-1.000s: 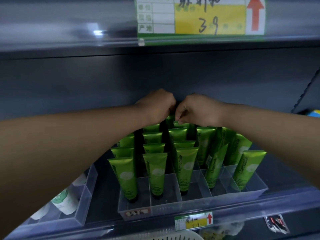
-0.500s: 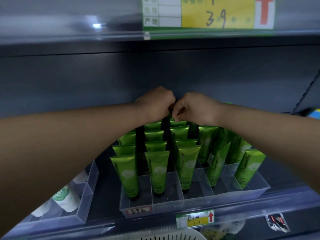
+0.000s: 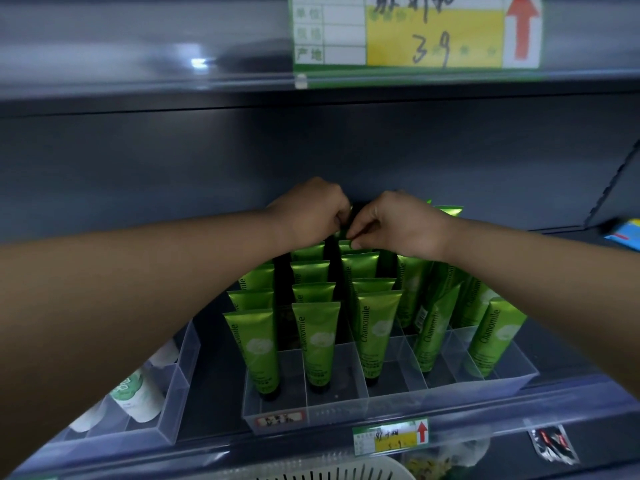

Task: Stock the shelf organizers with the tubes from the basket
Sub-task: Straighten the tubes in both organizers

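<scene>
Clear plastic organizer point(image 3: 388, 400) with divider lanes sits on the dark shelf point(image 3: 214, 403), front wall at the shelf lip; lanes hold green tubes point(image 3: 375, 327) standing cap-down, crimped flat ends up, "Chamomile" printed along the side, glossy metallic finish; left lanes run several tubes deep, right lanes have tubes leaning against each other; front sections of most lanes are bare clear floor; second clear organizer point(image 3: 180, 375) just left, apart from the first, holds white tubes with green print point(image 3: 138, 396), partly hidden by the forearm; left hand point(image 3: 311, 213) and right hand point(image 3: 398, 223) both reach to the back row, knuckles nearly touching; left fingers curled under, tips hidden, cannot tell what they hold; right thumb and forefinger tips pinched together on the crimped top of a rear tube point(image 3: 346, 247) in a middle lane; white slotted basket point(image 3: 311, 471) shows only its rim at the bottom edge below the shelf, contents not visible; shelving is dark grey metal with clear plastic label strips; upper price tag point(image 3: 415, 32) yellow-green with red arrow and handwritten "39"; small price tag point(image 3: 391, 436) on the lower strip; blue packet point(image 3: 623, 233) far right on the shelf, blurred; small glossy sachet point(image 3: 554, 445) below right.
</scene>
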